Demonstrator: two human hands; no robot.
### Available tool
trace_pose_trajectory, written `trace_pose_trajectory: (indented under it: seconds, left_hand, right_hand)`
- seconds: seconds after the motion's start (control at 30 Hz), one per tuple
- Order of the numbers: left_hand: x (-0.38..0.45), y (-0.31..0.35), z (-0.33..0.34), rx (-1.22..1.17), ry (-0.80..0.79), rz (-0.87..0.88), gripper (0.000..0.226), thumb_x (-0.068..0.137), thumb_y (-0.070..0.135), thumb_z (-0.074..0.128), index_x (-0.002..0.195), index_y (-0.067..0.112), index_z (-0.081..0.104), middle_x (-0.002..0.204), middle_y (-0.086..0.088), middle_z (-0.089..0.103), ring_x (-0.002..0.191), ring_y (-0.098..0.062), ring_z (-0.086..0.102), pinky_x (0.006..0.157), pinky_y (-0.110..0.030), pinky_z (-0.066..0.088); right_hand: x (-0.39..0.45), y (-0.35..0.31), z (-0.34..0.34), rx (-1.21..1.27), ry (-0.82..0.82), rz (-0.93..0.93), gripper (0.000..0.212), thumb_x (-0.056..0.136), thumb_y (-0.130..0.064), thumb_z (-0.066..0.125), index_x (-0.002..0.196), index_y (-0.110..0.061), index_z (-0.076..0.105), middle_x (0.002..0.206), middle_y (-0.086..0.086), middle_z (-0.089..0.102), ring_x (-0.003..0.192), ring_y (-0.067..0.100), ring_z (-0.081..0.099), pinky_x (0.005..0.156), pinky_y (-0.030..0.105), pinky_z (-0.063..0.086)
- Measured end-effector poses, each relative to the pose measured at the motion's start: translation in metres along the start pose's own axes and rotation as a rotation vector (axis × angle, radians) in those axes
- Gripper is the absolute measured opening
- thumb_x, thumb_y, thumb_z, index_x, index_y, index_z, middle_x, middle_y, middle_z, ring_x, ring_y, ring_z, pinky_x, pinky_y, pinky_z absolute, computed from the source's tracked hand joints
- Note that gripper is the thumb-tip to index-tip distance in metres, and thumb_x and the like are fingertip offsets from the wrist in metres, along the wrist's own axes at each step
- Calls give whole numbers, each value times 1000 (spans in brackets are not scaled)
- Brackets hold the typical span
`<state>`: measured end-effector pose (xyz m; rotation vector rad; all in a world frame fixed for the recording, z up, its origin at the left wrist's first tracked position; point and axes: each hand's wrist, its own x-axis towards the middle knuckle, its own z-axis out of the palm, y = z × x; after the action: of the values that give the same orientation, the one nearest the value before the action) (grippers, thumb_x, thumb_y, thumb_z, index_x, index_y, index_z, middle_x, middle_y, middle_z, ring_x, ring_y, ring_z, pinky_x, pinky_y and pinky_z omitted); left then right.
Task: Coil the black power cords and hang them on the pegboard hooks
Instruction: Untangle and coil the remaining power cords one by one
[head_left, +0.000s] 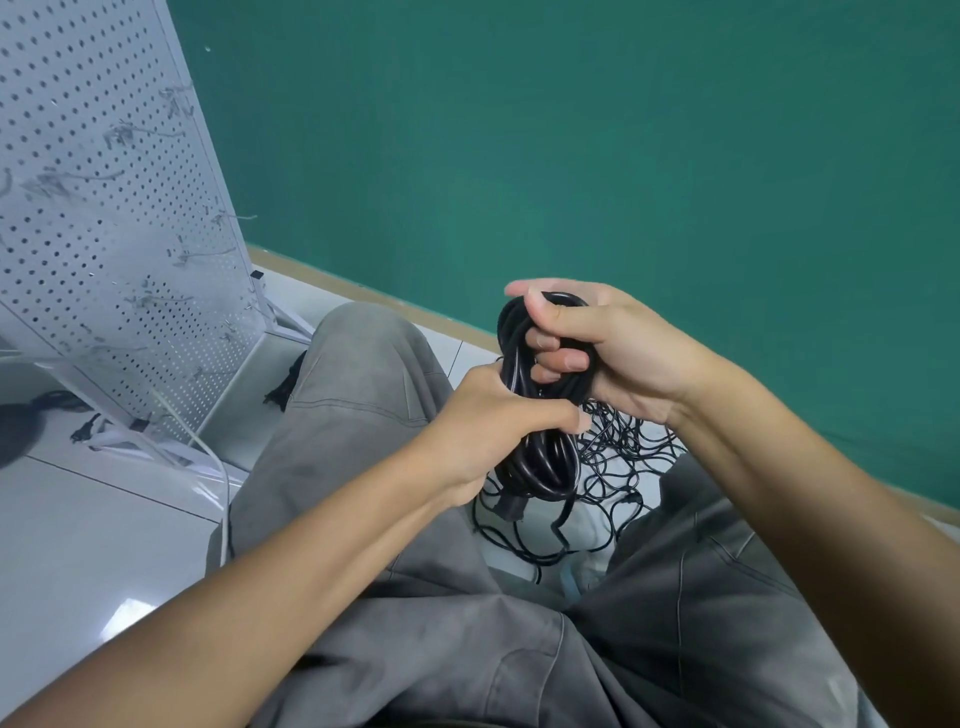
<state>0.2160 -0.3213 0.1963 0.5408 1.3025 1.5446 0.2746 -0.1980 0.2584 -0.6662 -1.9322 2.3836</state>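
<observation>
White tiled floor (93, 525): loose tangle of black cords (623, 457) on it, white pegboard stand (104, 208) at left.

A coiled black power cord (540, 457) is gripped at its upper end by the right hand (597, 348), whose fingers are curled through the loops, and at its middle by the left hand (493, 421). The coil is held upright above a tangled pile of black cords (623, 467) lying on the pale tiled floor (78, 545) between two knees in grey trousers (363, 415). A white pegboard (104, 208) fitted with metal hooks (236, 215) is seen at the left, tilted in the view. A green wall (623, 156) is seen behind.
</observation>
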Motion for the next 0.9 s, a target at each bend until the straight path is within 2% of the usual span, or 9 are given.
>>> trace_pose_trajectory:
  seconds: [0.1,0.17,0.3,0.43,0.57,0.67,0.77,0.83,0.9]
  left_hand:
    - [-2,5,1,-61,-31,-10,36,72,-3,81,85,30,79,78,4,67,79,-22,66,86,-37,51]
    - [-3,9,0,-78,-83,-23,47,79,-8,75,80,39,80,76,1,68,76,-24,67,89,-41,51]
    - [-6,14,-4,-83,-170,-42,50,81,-7,73,83,42,80,80,-4,70,75,-21,68,85,-36,53]
    - [-7,16,-6,-63,-190,-16,48,84,-10,69,78,36,80,79,0,73,76,-16,71,75,-25,56]
    - [-7,16,-2,-90,-173,31,53,85,-10,69,82,42,80,89,-1,75,102,-26,73,95,-33,56]
    - [-7,19,-4,-109,-184,53,54,87,-11,66,83,41,80,81,-8,73,85,-25,74,79,-27,58]
    - [-6,20,-8,-133,-198,43,50,88,-13,64,82,34,81,78,-11,73,76,-23,73,70,-24,58]
    - [-7,20,-11,-131,-195,31,47,88,-13,63,83,30,81,78,-9,74,75,-23,73,68,-24,58]
    - [-5,19,-14,-102,-160,27,44,84,-10,69,82,32,82,79,-10,73,78,-27,72,71,-28,59]
  right_hand:
    - [-2,1,0,68,39,-47,52,94,-21,61,141,-6,45,63,-4,42,48,7,28,57,24,40]
    - [-3,2,-1,78,1,-87,55,92,-22,60,143,-9,45,61,-6,41,49,8,27,58,24,40]
    - [-5,0,-4,47,-80,-101,46,97,-19,55,141,-4,50,61,-5,32,55,13,19,61,23,37]
    - [-3,-4,-7,7,-142,-88,54,99,-19,52,145,7,42,65,-1,31,53,11,23,64,25,37]
    - [-3,-9,-8,-13,-172,-77,63,95,-20,55,144,15,36,65,1,29,51,8,27,65,25,36]
    - [-1,-12,-5,-12,-176,-78,61,94,-18,56,142,15,40,65,6,17,48,7,30,65,26,34]
    - [1,-12,-1,3,-178,-62,57,95,-16,52,143,13,42,61,4,18,51,13,28,62,23,37]
    - [3,-11,-2,-37,-182,-49,59,95,-20,56,138,18,43,58,3,21,57,17,28,62,22,39]
    - [4,-14,-4,-124,-204,-24,59,90,-33,70,105,21,52,56,3,28,63,21,37,61,31,38]
